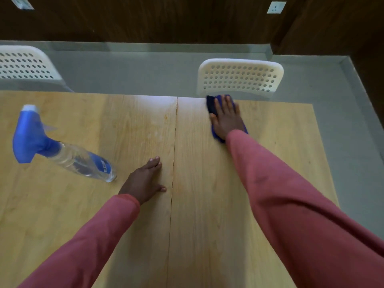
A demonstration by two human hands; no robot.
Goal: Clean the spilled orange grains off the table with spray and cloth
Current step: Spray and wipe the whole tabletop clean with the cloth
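The right hand (226, 119) lies flat on the cloth (212, 104), fingers straight and spread, pressing it to the table (270, 163) rather than clutching it. That open palm makes sense for wiping: weight goes down through the whole hand, and the dark blue cloth shows only at the fingertips and along the thumb side, the rest trapped beneath. The arm is stretched far out, so hand and cloth sit right at the far edge, with a white chair (241, 76) just beyond.

The left hand (145, 179) rests on the wood well back from the cloth and nearer the person, fingers straight, holding nothing. It looks like a brace, taking the body's lean while the other arm reaches.

The spray bottle (62, 150) stands further left of that bracing hand, apart from it, blue trigger head above a clear body; the wide lens makes it seem to tilt. Parked there, it stays out of the wiping path yet within reach.

Of the grains (165, 117), I make out only a faint orange speck and a pale smear left of the cloth, across the seam between the two boards. No loose pile shows, so I judge the job is nearly done, with that smear probably wanting another pass.

A second chair (25, 65) stands far left.
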